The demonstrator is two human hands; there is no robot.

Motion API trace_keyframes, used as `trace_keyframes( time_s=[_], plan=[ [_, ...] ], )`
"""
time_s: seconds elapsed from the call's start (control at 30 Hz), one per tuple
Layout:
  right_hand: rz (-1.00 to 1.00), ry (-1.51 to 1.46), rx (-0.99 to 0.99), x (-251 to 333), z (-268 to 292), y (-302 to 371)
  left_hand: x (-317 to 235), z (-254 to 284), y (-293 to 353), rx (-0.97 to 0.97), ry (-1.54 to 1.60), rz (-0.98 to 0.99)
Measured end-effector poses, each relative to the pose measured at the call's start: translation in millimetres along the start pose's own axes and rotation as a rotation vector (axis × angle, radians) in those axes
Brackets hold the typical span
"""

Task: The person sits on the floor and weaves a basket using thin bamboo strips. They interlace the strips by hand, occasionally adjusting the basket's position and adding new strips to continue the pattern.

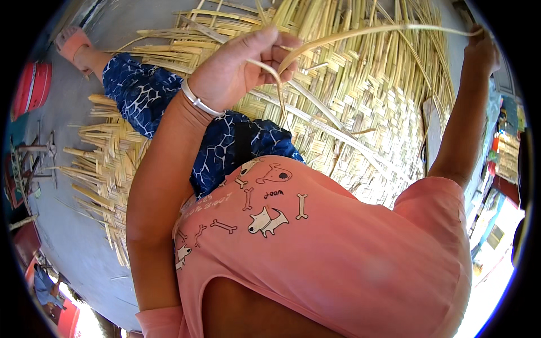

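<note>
A long pale split-reed strip (360, 32) arches between my two hands above a partly woven reed mat (377, 124). My left hand (248, 65), with a silver bangle on its wrist, has its fingers curled round the strip, and a loose end droops below that hand. Far to the right, my raised right hand (482, 52) pinches the strip's other end; its fingertips are partly dark against the rim. Close weave fills the mat's middle, while unwoven reeds fan out at the far side.
More ragged mat edge (107, 163) spreads at the left, on the grey floor (73, 225). My leg in blue patterned trousers (141, 93) stretches across the mat. A red bucket-like container (32, 87) stands at the far left. Loose flat strips (338, 132) lie over the weave.
</note>
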State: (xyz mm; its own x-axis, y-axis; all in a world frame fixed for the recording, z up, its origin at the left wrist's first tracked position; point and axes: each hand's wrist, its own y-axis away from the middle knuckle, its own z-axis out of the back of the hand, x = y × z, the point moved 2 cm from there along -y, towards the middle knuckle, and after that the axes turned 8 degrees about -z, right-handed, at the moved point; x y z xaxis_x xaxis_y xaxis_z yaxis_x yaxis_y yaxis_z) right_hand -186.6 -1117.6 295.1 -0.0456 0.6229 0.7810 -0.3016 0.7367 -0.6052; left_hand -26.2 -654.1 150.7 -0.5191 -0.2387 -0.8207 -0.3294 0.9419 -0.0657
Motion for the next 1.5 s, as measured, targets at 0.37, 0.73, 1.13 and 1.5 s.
trace_keyframes(
  time_s=[0.37, 0.73, 1.13, 1.5],
  plan=[
    [-0.519, 0.492, -0.746, -130.1, 193.4, 127.2, 36.9, -39.7, -26.5, 0.258, -0.28, 0.441],
    [-0.141, 0.875, 0.91, -46.0, -38.7, 361.6, 2.1, 13.7, -66.6, -0.143, -2.081, -0.494],
    [0.218, 0.532, 1.031, 21.2, -131.2, 381.5, 75.0, 72.5, 49.9, -0.692, -0.38, 0.374],
    [0.072, 0.218, 1.118, 66.0, -167.7, 370.3, 31.8, 83.6, 85.6, -0.908, -0.37, -0.114]
  ],
)
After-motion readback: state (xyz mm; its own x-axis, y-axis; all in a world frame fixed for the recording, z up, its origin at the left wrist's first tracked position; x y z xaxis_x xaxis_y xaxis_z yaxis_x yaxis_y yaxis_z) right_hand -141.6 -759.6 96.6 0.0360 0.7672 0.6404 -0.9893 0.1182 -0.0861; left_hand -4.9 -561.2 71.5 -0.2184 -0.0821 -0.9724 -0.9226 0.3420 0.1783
